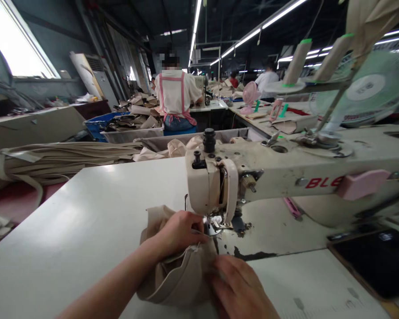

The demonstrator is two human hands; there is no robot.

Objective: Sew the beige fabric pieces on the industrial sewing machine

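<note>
Left hand (177,230) pinches beige fabric (181,277) right at the presser foot (216,223); right hand (241,285) flat on it, nearer me. Needle lies ahead-right.

Both bare hands low and close together, fingers curled.
Left hand (178,230) reaching in from seven o'clock on a bare forearm, knuckles up, fingertips pinched toward one o'clock. Right hand (240,288) at five o'clock, palm down, fingers bent toward nine o'clock.

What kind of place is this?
Most likely a garment or bag sewing workshop: an industrial sewing machine, both hands feeding beige fabric under it, and stacked cloth pieces beside rows of workstations.
</note>
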